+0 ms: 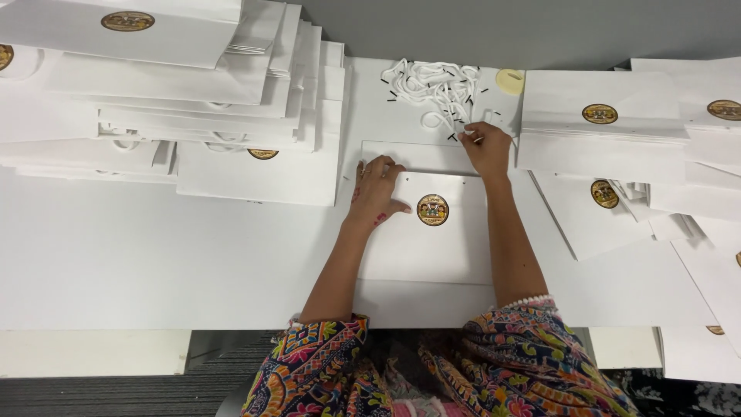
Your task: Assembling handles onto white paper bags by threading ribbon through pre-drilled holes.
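Left hand (378,188): fingers spread flat, pinning white paper bag (424,232). Right hand (486,148), at 12 o'clock: fingertips pinched on white cord (463,136). Risk: tangled cord pile (436,89) snagging, dragging extras

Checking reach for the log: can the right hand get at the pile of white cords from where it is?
Probably yes. The right hand is already at the near edge of the white cord pile, fingers pinching a cord, with nothing between them.
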